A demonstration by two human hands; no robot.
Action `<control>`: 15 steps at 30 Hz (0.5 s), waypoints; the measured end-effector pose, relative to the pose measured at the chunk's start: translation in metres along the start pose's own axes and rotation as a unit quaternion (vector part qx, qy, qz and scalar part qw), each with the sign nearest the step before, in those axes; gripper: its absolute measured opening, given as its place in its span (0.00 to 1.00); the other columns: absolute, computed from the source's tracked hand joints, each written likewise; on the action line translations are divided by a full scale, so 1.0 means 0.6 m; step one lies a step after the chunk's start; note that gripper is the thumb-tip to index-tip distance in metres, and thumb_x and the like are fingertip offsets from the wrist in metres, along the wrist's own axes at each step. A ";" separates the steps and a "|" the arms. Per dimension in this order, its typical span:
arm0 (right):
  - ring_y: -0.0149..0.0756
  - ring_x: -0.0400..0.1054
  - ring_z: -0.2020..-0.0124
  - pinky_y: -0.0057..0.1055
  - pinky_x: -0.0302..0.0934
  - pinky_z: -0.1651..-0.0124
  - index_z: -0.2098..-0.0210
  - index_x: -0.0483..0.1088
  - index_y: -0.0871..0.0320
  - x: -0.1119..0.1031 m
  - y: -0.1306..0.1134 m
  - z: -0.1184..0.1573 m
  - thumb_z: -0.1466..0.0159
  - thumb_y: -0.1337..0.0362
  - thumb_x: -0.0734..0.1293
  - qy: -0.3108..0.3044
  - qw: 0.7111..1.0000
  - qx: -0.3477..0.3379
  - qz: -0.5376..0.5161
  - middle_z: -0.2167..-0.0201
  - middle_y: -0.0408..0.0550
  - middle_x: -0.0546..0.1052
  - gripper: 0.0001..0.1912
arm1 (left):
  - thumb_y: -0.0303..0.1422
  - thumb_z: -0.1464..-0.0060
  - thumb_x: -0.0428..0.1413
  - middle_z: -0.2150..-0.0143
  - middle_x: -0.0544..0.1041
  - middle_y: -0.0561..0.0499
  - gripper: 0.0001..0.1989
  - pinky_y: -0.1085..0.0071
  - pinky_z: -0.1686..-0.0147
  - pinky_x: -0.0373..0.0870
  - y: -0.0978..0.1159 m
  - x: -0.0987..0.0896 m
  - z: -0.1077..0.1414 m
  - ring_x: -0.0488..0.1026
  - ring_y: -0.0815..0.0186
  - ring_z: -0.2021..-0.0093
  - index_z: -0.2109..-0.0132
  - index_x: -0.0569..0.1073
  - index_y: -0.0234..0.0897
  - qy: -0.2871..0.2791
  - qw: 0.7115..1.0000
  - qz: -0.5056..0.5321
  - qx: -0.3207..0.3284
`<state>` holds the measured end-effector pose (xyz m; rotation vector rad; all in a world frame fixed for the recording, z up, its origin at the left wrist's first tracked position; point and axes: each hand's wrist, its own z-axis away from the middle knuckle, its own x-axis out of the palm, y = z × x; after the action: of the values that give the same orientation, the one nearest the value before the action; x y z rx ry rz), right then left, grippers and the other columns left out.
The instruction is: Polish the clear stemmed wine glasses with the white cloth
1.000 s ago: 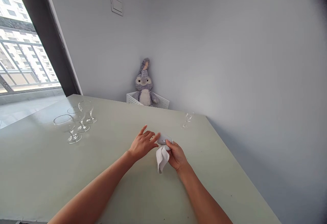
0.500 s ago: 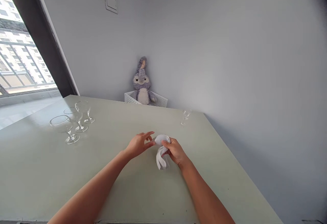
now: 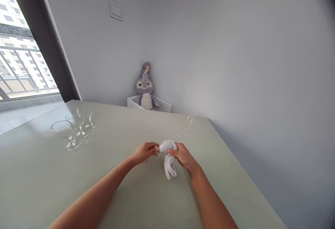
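Observation:
Between my hands is a small stemmed glass (image 3: pixel 163 148), lying sideways with its narrow end toward the left. A white cloth (image 3: pixel 169 166) fills or covers its bowl, and the loose end hangs below. My right hand (image 3: pixel 183 154) grips the cloth and the wide end of the glass, thumb across the front. At the narrow end, the fingers of my left hand (image 3: pixel 147 151) are closed in a pinch. The stem and foot are mostly hidden by those fingers.
Three large stemmed glasses (image 3: pixel 73 145) stand upright in a row on the left of the pale green table (image 3: pixel 125 194). A smaller glass (image 3: pixel 188 121) stands near the far right. Behind the table, a plush toy (image 3: pixel 146 86) sits in a white basket (image 3: pixel 165 107) by the walls.
My left fingers, spread beside the glass before, have closed at its narrow end. The glass and cloth have shifted slightly right and nearer to me, and the view has tilted up a little.

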<state>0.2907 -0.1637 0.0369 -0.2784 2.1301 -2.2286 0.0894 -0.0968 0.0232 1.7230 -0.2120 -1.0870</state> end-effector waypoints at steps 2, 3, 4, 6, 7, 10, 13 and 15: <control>0.27 0.59 0.80 0.25 0.56 0.78 0.67 0.70 0.63 0.007 0.013 -0.010 0.50 0.55 0.70 0.054 0.996 0.014 -0.067 0.80 0.42 0.68 0.18 | 0.48 0.48 0.48 0.63 0.75 0.46 0.23 0.62 0.57 0.61 0.009 0.007 0.001 0.68 0.61 0.60 0.49 0.67 0.40 0.110 0.981 -0.151 0.048; 0.27 0.59 0.80 0.25 0.56 0.78 0.66 0.70 0.63 0.011 0.016 -0.012 0.50 0.54 0.69 0.067 0.994 0.016 -0.089 0.79 0.43 0.68 0.18 | 0.47 0.48 0.49 0.64 0.75 0.45 0.24 0.61 0.54 0.58 0.011 0.007 0.001 0.67 0.59 0.59 0.48 0.67 0.41 0.136 0.966 -0.212 0.064; 0.27 0.60 0.80 0.25 0.57 0.78 0.65 0.70 0.62 0.015 0.017 -0.013 0.50 0.54 0.69 0.064 0.993 0.016 -0.097 0.78 0.43 0.69 0.19 | 0.47 0.48 0.49 0.65 0.75 0.46 0.23 0.61 0.54 0.57 0.012 0.006 0.002 0.67 0.59 0.60 0.49 0.67 0.41 0.145 0.954 -0.252 0.070; 0.28 0.62 0.78 0.26 0.59 0.75 0.62 0.70 0.61 0.020 0.012 -0.008 0.51 0.56 0.70 0.016 0.998 0.014 -0.066 0.76 0.43 0.70 0.20 | 0.47 0.48 0.49 0.70 0.75 0.48 0.21 0.65 0.59 0.59 0.011 -0.002 0.003 0.67 0.63 0.65 0.51 0.70 0.42 0.138 0.953 -0.265 0.051; 0.29 0.63 0.76 0.27 0.59 0.73 0.61 0.70 0.61 0.021 0.008 -0.003 0.51 0.57 0.70 -0.015 0.999 0.012 -0.031 0.75 0.43 0.71 0.20 | 0.48 0.48 0.49 0.71 0.74 0.50 0.21 0.68 0.62 0.60 0.011 -0.006 0.003 0.67 0.65 0.68 0.52 0.70 0.43 0.126 0.960 -0.246 0.033; 0.31 0.65 0.71 0.29 0.60 0.66 0.62 0.72 0.59 0.016 -0.001 0.008 0.51 0.62 0.69 -0.081 0.993 0.004 0.092 0.72 0.42 0.72 0.16 | 0.50 0.53 0.52 0.76 0.70 0.55 0.22 0.75 0.73 0.57 0.010 -0.022 0.005 0.62 0.71 0.76 0.56 0.73 0.43 0.051 0.991 -0.116 -0.034; 0.32 0.64 0.70 0.29 0.59 0.65 0.69 0.73 0.59 0.012 0.002 0.009 0.48 0.63 0.66 -0.093 0.978 -0.021 0.185 0.73 0.41 0.72 0.08 | 0.50 0.54 0.52 0.79 0.65 0.55 0.22 0.76 0.78 0.54 0.011 -0.035 0.006 0.58 0.73 0.78 0.65 0.74 0.36 -0.063 0.995 0.042 -0.069; 0.32 0.65 0.71 0.30 0.59 0.65 0.73 0.73 0.59 0.012 0.006 0.006 0.45 0.64 0.64 -0.077 0.968 -0.064 0.230 0.75 0.41 0.72 0.07 | 0.51 0.54 0.51 0.80 0.64 0.55 0.23 0.76 0.79 0.53 0.011 -0.041 0.007 0.57 0.74 0.80 0.72 0.71 0.33 -0.117 0.983 0.121 -0.073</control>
<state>0.2838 -0.1684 0.0342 0.0398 2.0040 -1.7576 0.0745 -0.0875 0.0423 1.3964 -0.4659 -1.0934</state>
